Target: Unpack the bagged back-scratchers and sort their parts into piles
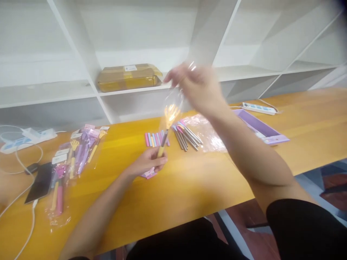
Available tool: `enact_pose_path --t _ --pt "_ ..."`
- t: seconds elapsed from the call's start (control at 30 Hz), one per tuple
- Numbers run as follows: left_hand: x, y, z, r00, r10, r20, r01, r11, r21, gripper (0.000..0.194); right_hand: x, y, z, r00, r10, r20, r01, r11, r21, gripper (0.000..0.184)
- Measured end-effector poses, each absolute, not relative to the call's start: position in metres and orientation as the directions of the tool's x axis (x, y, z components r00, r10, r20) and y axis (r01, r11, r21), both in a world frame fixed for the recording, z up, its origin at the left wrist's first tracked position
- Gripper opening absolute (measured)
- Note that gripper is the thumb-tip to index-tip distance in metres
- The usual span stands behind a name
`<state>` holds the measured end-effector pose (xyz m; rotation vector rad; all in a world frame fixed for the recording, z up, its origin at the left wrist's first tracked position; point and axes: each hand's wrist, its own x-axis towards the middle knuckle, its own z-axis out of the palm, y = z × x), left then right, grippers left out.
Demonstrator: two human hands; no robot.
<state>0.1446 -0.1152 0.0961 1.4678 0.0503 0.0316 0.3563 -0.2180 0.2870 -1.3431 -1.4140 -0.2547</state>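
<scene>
My left hand (148, 161) is closed round the handle of a yellow back scratcher (166, 126), held upright above the wooden table (189, 180). My right hand (196, 86), blurred by motion, pinches the top of a clear plastic sleeve (176, 97) that covers the scratcher's claw end. Beneath my left hand lies a small pink card (148, 174). Just behind, a row of pastel grips (155, 139) and several grey-handled scratchers (187, 136) lie on the table.
Bagged scratchers (81, 150) lie at the left beside a dark phone (40, 182), white cables and a power strip (24, 139). A purple tray (260, 126) and another power strip (258, 108) sit at the right. White shelves behind hold a taped parcel (127, 77).
</scene>
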Motion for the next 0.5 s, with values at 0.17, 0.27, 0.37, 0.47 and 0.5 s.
enact_pose_path --t 0.17,0.27,0.37,0.47,0.5 --pt "0.153 -0.117 0.076 0.993 0.033 -0.113 0.107 0.139 0.984 0.049 0.412 -0.249 0.325 0.407 0.521 0.751 0.895 -0.062 -0.442 0.057" --pt "0.156 -0.105 0.073 0.984 -0.01 -0.177 0.177 0.13 0.976 0.058 0.474 -0.269 0.327 0.519 0.426 0.741 0.842 -0.406 -0.356 0.071" --pt "0.157 -0.087 0.074 0.976 -0.023 -0.216 0.217 0.107 0.97 0.064 0.542 -0.278 0.302 0.616 0.632 0.47 0.786 -0.535 -0.311 0.074" --pt "0.155 -0.073 0.074 0.979 -0.017 -0.203 0.204 0.065 0.977 0.061 0.597 -0.272 0.255 0.668 0.731 0.141 0.734 -0.615 -0.289 0.053" --pt "0.154 -0.071 0.073 0.981 -0.017 -0.192 0.193 0.052 0.98 0.058 0.611 -0.267 0.239 0.673 0.734 0.093 0.724 -0.628 -0.286 0.043"
